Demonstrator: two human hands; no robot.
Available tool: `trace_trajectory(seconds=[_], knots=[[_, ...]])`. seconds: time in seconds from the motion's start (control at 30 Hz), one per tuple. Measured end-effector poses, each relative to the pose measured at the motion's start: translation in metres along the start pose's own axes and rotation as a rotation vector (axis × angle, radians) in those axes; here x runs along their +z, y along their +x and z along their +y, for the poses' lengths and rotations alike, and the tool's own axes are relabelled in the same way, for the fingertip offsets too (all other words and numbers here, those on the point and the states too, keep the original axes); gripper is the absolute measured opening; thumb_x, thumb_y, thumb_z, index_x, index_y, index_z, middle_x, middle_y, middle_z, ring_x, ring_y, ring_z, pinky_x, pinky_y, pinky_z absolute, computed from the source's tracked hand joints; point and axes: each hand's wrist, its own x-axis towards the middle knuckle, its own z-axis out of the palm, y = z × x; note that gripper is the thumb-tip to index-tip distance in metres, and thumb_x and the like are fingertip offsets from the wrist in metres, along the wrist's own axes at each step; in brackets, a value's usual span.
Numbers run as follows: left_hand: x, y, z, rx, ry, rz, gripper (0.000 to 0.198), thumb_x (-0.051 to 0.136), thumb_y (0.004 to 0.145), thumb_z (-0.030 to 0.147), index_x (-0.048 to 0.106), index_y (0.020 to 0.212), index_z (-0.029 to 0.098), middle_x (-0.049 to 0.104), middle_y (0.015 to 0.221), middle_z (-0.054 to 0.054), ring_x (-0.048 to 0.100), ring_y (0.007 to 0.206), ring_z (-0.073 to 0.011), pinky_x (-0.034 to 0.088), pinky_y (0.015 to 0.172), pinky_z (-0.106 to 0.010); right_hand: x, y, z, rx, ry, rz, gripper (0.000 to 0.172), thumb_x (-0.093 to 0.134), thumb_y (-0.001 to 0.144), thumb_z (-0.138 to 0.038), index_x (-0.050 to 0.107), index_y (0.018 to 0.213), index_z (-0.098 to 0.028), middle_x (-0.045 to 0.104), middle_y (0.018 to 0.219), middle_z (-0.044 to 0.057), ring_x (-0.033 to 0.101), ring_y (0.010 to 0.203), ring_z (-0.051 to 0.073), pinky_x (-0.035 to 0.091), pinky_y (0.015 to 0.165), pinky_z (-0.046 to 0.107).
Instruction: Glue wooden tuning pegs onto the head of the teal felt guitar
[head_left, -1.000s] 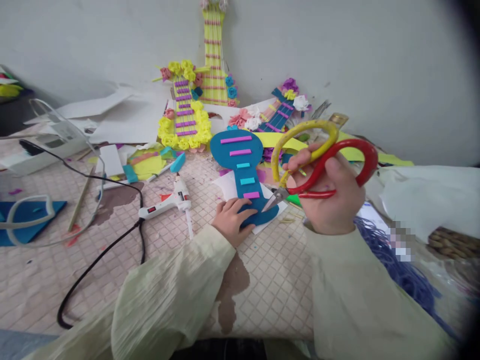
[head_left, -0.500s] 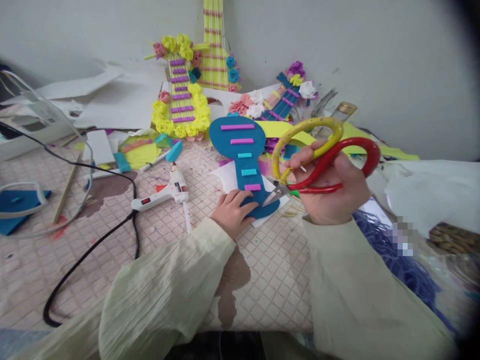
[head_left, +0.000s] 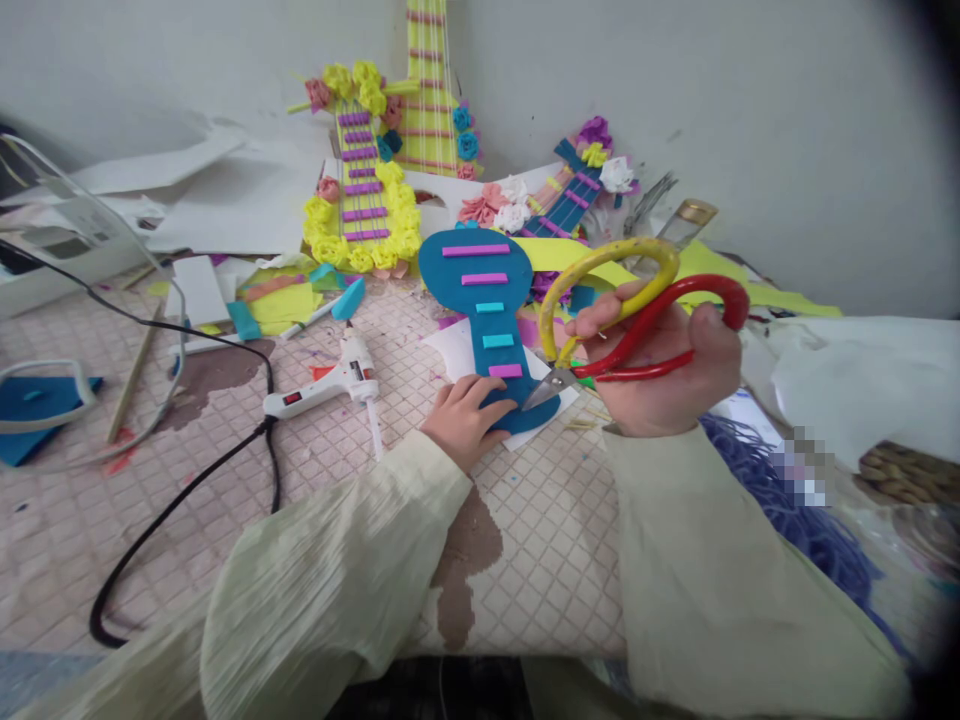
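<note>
A blue guitar-shaped cutout (head_left: 474, 275) lies on the table with purple and light-blue strips across it, partly over a white sheet (head_left: 450, 352). My left hand (head_left: 469, 418) rests on its lower left end, fingers spread and pressing flat. In my right hand (head_left: 664, 375) is a pair of scissors (head_left: 607, 268) with one yellow and one red handle. The blades point down and left, their tips at the lower part of the blue cutout near my left fingers. My right fingers wrap round the handles.
A white glue gun (head_left: 330, 390) with a black cable lies to the left. Behind stand a yellow flower-trimmed paper guitar (head_left: 364, 190) and a small blue one (head_left: 566, 205). Paper scraps (head_left: 281, 315) lie back left; blue-purple yarn (head_left: 787, 510) is at the right.
Very little differs. My right hand and the scissors have shifted slightly left, and the right thumb looks more raised. My left hand stays on the blue cutout.
</note>
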Motion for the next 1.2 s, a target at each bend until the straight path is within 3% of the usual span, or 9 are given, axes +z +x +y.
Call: trace_trajectory(seconds=[0.4, 0.57, 0.7, 0.93, 1.03, 1.2], knots=[[0.0, 0.001, 0.0, 0.004, -0.009, -0.012, 0.032, 0.055, 0.08, 0.035, 0.057, 0.111, 0.025, 0.05, 0.126, -0.006, 0.041, 0.112, -0.0265, 0.039, 0.082, -0.043, -0.005, 0.004, 0.002, 0.065, 0.044, -0.086, 0.038, 0.054, 0.069, -0.049, 0.066, 0.081, -0.015, 0.063, 0.071, 0.004, 0.057, 0.065, 0.017, 0.047, 0.077, 0.043], [0.001, 0.0, -0.001, -0.002, -0.013, -0.014, 0.032, 0.054, 0.081, 0.034, 0.057, 0.111, 0.025, 0.049, 0.125, -0.006, 0.041, 0.113, -0.0264, 0.039, 0.083, -0.043, -0.005, 0.006, 0.003, 0.072, 0.016, -0.135, 0.039, 0.054, 0.067, -0.049, 0.067, 0.078, -0.015, 0.064, 0.066, 0.005, 0.058, 0.066, 0.02, 0.047, 0.073, 0.046], [0.003, 0.0, -0.002, -0.005, -0.028, -0.029, 0.032, 0.053, 0.081, 0.035, 0.057, 0.111, 0.025, 0.048, 0.126, -0.006, 0.039, 0.114, -0.0263, 0.038, 0.086, -0.043, -0.006, 0.007, 0.006, 0.086, -0.052, -0.097, 0.039, 0.053, 0.064, -0.055, 0.066, 0.073, -0.019, 0.061, 0.062, 0.004, 0.06, 0.072, 0.023, 0.047, 0.072, 0.045], [0.002, -0.001, -0.003, 0.0, -0.015, -0.013, 0.034, 0.052, 0.081, 0.037, 0.058, 0.112, 0.024, 0.05, 0.124, -0.008, 0.041, 0.112, -0.0271, 0.039, 0.086, -0.044, -0.008, 0.007, 0.015, 0.128, 0.005, -0.229, 0.039, 0.051, 0.065, -0.053, 0.065, 0.073, -0.018, 0.059, 0.058, 0.002, 0.054, 0.056, 0.018, 0.047, 0.06, 0.038], [0.002, -0.001, -0.002, 0.01, -0.022, 0.011, 0.033, 0.052, 0.081, 0.036, 0.058, 0.111, 0.023, 0.05, 0.123, -0.008, 0.041, 0.112, -0.0273, 0.039, 0.087, -0.045, -0.006, 0.007, 0.017, 0.152, 0.034, -0.198, 0.041, 0.05, 0.064, -0.054, 0.066, 0.071, -0.017, 0.059, 0.056, 0.003, 0.052, 0.054, 0.018, 0.045, 0.054, 0.036], [-0.001, -0.002, -0.001, 0.005, -0.054, 0.025, 0.031, 0.053, 0.08, 0.033, 0.059, 0.109, 0.023, 0.051, 0.122, -0.008, 0.042, 0.111, -0.0265, 0.039, 0.087, -0.044, -0.009, 0.006, 0.017, 0.122, 0.001, -0.145, 0.041, 0.051, 0.063, -0.053, 0.065, 0.069, -0.015, 0.061, 0.059, 0.006, 0.056, 0.061, 0.022, 0.045, 0.066, 0.043]])
